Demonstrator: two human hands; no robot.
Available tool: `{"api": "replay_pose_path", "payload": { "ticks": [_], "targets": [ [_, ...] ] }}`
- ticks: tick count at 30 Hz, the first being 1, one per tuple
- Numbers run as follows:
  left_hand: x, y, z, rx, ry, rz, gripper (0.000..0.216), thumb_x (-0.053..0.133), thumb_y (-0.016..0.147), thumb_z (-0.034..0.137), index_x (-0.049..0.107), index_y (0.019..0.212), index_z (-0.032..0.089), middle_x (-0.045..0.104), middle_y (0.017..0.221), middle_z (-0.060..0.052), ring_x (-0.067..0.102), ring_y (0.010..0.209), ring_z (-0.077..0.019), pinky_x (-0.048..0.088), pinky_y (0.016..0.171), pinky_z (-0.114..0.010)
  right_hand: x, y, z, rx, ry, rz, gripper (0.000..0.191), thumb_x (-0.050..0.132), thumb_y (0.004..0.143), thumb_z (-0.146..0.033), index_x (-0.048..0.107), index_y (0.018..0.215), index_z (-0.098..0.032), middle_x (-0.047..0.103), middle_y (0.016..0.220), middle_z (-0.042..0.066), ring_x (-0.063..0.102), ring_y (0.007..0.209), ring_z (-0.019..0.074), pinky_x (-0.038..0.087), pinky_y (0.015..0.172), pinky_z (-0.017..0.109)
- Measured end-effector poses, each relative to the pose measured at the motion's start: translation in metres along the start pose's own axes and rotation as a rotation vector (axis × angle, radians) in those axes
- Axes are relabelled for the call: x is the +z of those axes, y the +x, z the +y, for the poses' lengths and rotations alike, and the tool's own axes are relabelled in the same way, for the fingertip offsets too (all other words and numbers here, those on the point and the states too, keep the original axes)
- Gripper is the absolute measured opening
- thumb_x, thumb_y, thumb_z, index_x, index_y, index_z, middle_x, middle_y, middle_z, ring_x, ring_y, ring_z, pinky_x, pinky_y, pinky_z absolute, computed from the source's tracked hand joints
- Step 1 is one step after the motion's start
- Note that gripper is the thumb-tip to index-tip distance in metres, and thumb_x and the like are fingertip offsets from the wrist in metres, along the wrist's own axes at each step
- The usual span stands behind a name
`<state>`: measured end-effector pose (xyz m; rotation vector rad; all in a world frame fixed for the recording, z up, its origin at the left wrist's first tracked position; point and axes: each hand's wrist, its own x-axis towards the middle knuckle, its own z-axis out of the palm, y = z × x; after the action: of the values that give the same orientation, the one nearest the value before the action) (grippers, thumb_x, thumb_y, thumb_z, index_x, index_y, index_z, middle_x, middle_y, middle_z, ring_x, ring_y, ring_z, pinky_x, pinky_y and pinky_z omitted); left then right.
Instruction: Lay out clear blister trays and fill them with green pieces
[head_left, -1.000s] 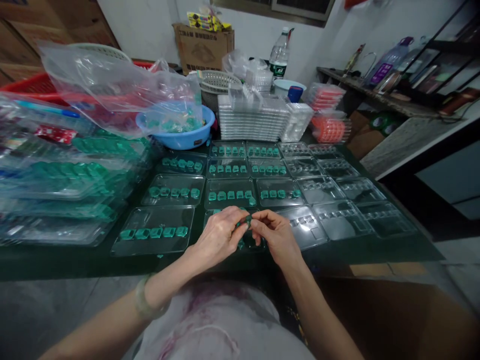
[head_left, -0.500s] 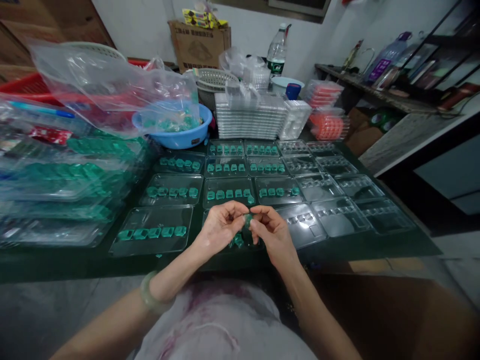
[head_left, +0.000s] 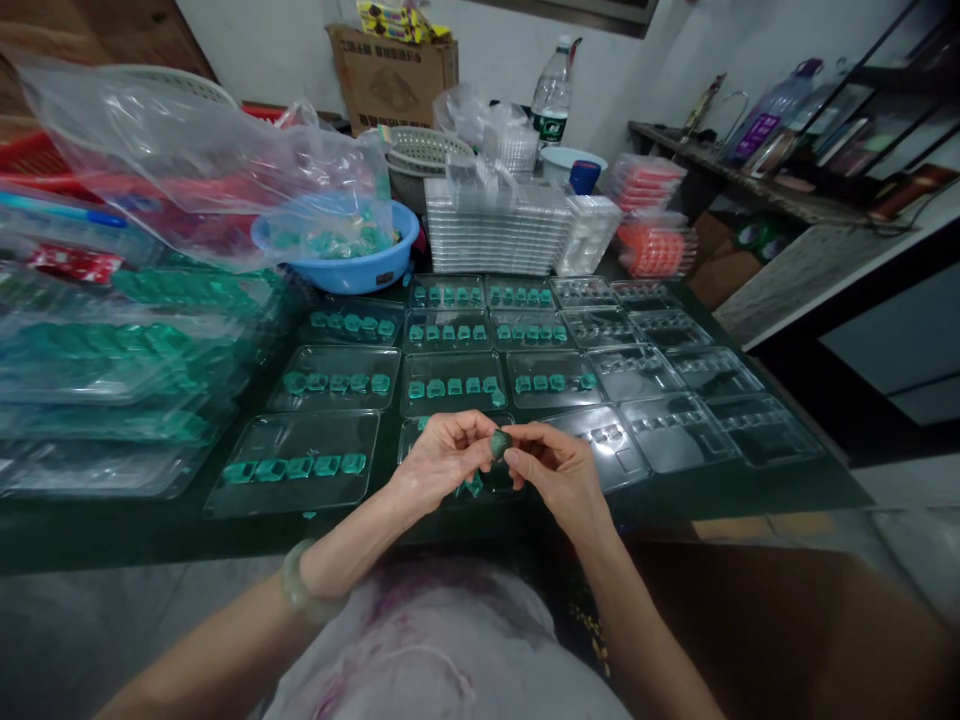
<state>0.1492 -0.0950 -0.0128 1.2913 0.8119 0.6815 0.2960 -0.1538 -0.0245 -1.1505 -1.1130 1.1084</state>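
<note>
My left hand [head_left: 441,458] and my right hand [head_left: 556,468] meet over the near middle of the dark table and pinch a small green piece [head_left: 499,443] between their fingertips. Both hands are closed on it. Under them lies a clear plastic tray [head_left: 420,432] with a few green pieces in it, mostly hidden by my fingers. A pale bangle [head_left: 294,592] sits on my left wrist.
Rows of clear trays cover the table: those at left and centre [head_left: 448,382] hold green pieces, those at right [head_left: 675,428] have bare slots. A blue bowl [head_left: 352,268] of green pieces, stacked trays [head_left: 495,240], bagged goods [head_left: 112,330] and a shelf [head_left: 787,200] surround them.
Both hands have lifted slightly off the near tray and the green piece between the fingertips now shows more plainly. The view has tilted a little.
</note>
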Motion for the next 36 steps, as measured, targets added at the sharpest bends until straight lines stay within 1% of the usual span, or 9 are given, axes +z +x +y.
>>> {"api": "replay_pose_path", "payload": {
  "ticks": [7,10,12,16,18,21,25,31,36],
  "targets": [
    [-0.005,0.006,-0.001,-0.138,-0.241,-0.155,0.018,0.066,0.071,0.029,0.060,0.076,0.013,0.052,0.051,0.003,0.045,0.044,-0.0057,0.030,0.040,-0.017,0.001,0.000,-0.002,0.008,0.015,-0.030,0.015,0.063,0.073,-0.023,0.066,0.088,-0.021,0.056,0.067,-0.002,0.050,0.054,0.0086,0.044,0.047,0.021],
    [-0.008,0.006,0.003,-0.142,-0.177,-0.139,0.019,0.065,0.072,0.030,0.062,0.081,0.014,0.053,0.054,0.002,0.046,0.046,-0.0064,0.031,0.040,-0.017,-0.009,0.004,-0.006,0.000,-0.074,-0.033,0.017,0.062,0.073,-0.025,0.065,0.090,-0.021,0.056,0.067,-0.002,0.051,0.056,0.0095,0.044,0.048,0.022],
    [-0.010,0.003,0.008,-0.092,-0.061,-0.076,0.019,0.064,0.073,0.030,0.063,0.084,0.015,0.054,0.056,0.002,0.046,0.047,-0.0066,0.032,0.041,-0.018,-0.027,0.015,-0.008,-0.048,-0.219,0.038,0.020,0.062,0.074,-0.027,0.065,0.092,-0.022,0.058,0.067,-0.002,0.052,0.057,0.0102,0.045,0.052,0.023],
    [-0.017,-0.009,0.022,0.005,0.135,0.068,0.016,0.064,0.073,0.029,0.064,0.081,0.016,0.057,0.062,0.001,0.044,0.050,-0.0063,0.034,0.044,-0.017,-0.086,0.058,-0.001,-0.226,-0.675,0.244,0.022,0.059,0.073,-0.026,0.067,0.093,-0.020,0.063,0.076,0.002,0.055,0.065,0.0137,0.046,0.062,0.028],
    [-0.021,-0.015,0.026,0.023,0.189,0.124,0.015,0.064,0.072,0.028,0.065,0.079,0.015,0.057,0.063,0.002,0.043,0.051,-0.0063,0.034,0.046,-0.017,-0.113,0.080,0.007,-0.257,-0.897,0.232,0.023,0.056,0.073,-0.024,0.068,0.091,-0.017,0.063,0.074,0.004,0.056,0.066,0.0150,0.046,0.064,0.029],
    [-0.027,-0.023,0.026,0.019,0.237,0.172,0.016,0.063,0.071,0.029,0.065,0.079,0.015,0.056,0.061,0.002,0.043,0.052,-0.0075,0.034,0.046,-0.018,-0.136,0.100,0.019,-0.255,-1.019,0.173,0.022,0.054,0.072,-0.021,0.069,0.088,-0.018,0.063,0.072,0.004,0.056,0.066,0.0160,0.045,0.066,0.030],
    [-0.035,-0.027,0.020,0.010,0.277,0.187,0.019,0.061,0.072,0.032,0.064,0.082,0.016,0.055,0.063,0.001,0.042,0.053,-0.0083,0.033,0.046,-0.019,-0.139,0.106,0.026,-0.235,-1.121,0.109,0.024,0.053,0.072,-0.019,0.069,0.090,-0.019,0.062,0.075,0.004,0.056,0.067,0.0160,0.044,0.065,0.029],
    [-0.039,-0.026,0.012,0.048,0.289,0.180,0.018,0.060,0.073,0.033,0.064,0.082,0.018,0.054,0.063,0.001,0.040,0.052,-0.0088,0.032,0.046,-0.020,-0.130,0.103,0.023,-0.205,-1.312,0.034,0.026,0.050,0.075,-0.016,0.067,0.094,-0.019,0.060,0.079,0.004,0.055,0.071,0.0156,0.042,0.067,0.028],
    [-0.039,-0.024,0.009,0.070,0.322,0.167,0.017,0.059,0.074,0.032,0.064,0.083,0.018,0.058,0.067,0.000,0.045,0.054,-0.0101,0.035,0.048,-0.020,-0.121,0.101,0.019,-0.208,-1.476,-0.044,0.027,0.046,0.078,-0.013,0.067,0.093,-0.018,0.059,0.083,0.007,0.050,0.080,0.0189,0.038,0.072,0.030]
  ]
}}
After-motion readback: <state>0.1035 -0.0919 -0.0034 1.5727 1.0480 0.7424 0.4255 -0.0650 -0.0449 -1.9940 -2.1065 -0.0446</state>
